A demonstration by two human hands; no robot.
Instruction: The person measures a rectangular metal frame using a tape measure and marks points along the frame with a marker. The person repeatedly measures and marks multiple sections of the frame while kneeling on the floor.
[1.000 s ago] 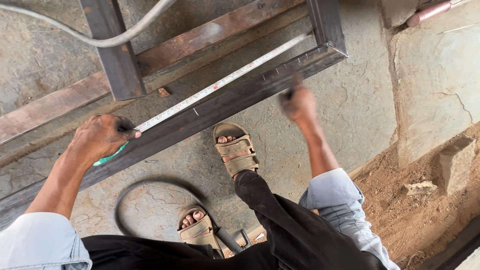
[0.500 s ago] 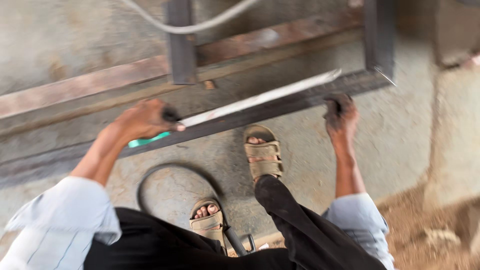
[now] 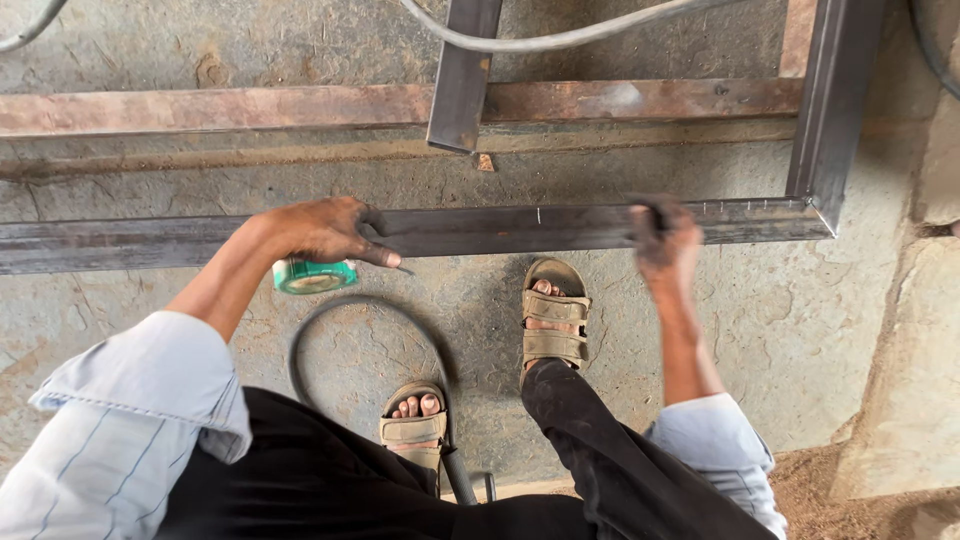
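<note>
L hand point(image 3: 322, 232): fingers curled, pressed together over the near face of a dark steel bar point(image 3: 520, 228); fingertips pointing R along the bar. A green tape measure case point(image 3: 315, 276) sits under the palm, touching it; whether the fingers clamp the case or only rest on it, cannot tell. No blade seen drawn out.

R hand point(image 3: 664, 238): fingers bunched, gripping the top edge of the same bar, w/ something small and dark at the fingertips; what it is, cannot tell. Hand is well apart from the L, nearer the bar's R end.

Steel bar: rectangular tube, lies level across the view, L edge to a mitred corner at R. Light marks on its face, one approx. mid-length btwn the hands, more near the R end.

Upright member point(image 3: 835, 95): same dark tube, meets the bar at the R corner, runs to the top edge.

Rusty rail point(image 3: 250, 105): parallel to the bar, farther from the person, reddish-brown.

Short cross tube point(image 3: 460, 75): crosses over the rusty rail, end cut just past it.

Grey cable point(image 3: 560, 38): loops across the top, over the cross tube.

Black hose point(image 3: 330, 320): curves on the concrete floor point(image 3: 780, 330) btwn the feet and L arm.

Sandals point(image 3: 553, 315): tan, one foot fwd just below the bar, other farther back.

Clothing: pale blue sleeves, black trousers.

Stone slab point(image 3: 915, 350): at R, sandy soil below it.
</note>
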